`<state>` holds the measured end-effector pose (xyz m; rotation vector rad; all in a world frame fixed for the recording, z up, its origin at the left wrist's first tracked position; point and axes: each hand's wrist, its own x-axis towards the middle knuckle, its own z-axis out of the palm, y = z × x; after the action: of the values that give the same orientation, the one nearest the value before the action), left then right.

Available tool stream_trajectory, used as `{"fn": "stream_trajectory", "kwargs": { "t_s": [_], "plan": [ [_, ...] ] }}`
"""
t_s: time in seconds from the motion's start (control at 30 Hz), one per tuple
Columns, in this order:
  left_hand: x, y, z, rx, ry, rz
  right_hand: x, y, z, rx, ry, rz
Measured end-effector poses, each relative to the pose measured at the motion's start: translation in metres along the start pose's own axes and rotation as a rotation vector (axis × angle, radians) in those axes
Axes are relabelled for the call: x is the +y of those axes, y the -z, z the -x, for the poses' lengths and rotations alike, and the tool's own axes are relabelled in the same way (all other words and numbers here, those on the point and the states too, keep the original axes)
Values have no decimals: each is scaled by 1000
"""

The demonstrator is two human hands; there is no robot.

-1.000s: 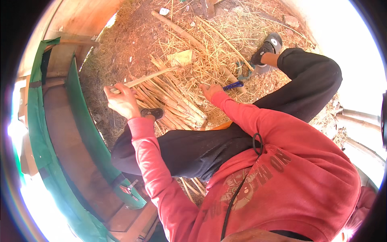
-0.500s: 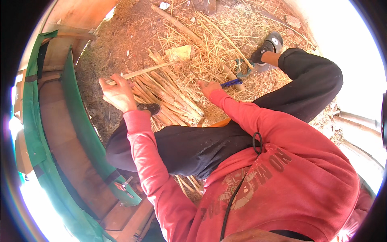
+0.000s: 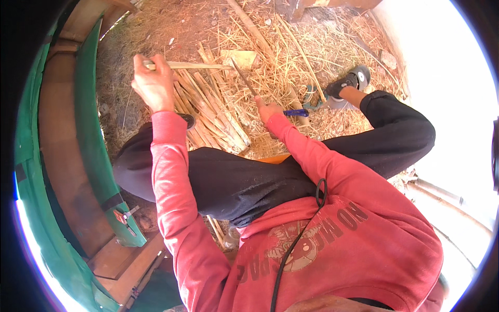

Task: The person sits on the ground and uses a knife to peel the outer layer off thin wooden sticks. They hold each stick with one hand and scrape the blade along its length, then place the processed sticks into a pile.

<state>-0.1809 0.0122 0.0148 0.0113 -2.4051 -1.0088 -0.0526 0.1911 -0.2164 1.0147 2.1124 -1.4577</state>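
My left hand point(image 3: 154, 83) is closed around one end of a pale split-wood strip point(image 3: 195, 66), which it holds nearly level above the ground. Gripped in my right hand point(image 3: 267, 110) is a knife point(image 3: 243, 77) with a narrow dark blade; its handle is mostly hidden by the fingers. The blade's tip is close to the strip's far end, and whether they touch I cannot tell. Below the strip lies a pile of similar split strips point(image 3: 213, 112), between my legs. A blue tool-like object point(image 3: 296, 112) shows just beyond my right wrist.
Shavings and straw point(image 3: 286, 62) cover the ground around a yellowish block point(image 3: 238, 58). A long pole point(image 3: 252, 28) lies farther off. At left stands a wooden frame with green sheeting point(image 3: 91, 114), a red-handled tool point(image 3: 123, 217) on its edge. A pale wall point(image 3: 416, 47) rises at right.
My left hand has risen, bringing the strip from a slant to nearly level. The knife blade now points up and left, near the strip's far end. The whole view has shifted slightly.
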Motion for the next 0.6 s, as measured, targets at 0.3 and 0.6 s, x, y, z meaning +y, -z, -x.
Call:
{"fn": "stream_trajectory", "kwargs": {
  "t_s": [0.3, 0.6],
  "plan": [
    [-3, 0, 0, 31, -41, 47, -28, -5, 18, 158, 626, -325],
    [-15, -3, -2, 78, -33, -16, -38, 1, 27, 66, 442, -140]
  ]
}}
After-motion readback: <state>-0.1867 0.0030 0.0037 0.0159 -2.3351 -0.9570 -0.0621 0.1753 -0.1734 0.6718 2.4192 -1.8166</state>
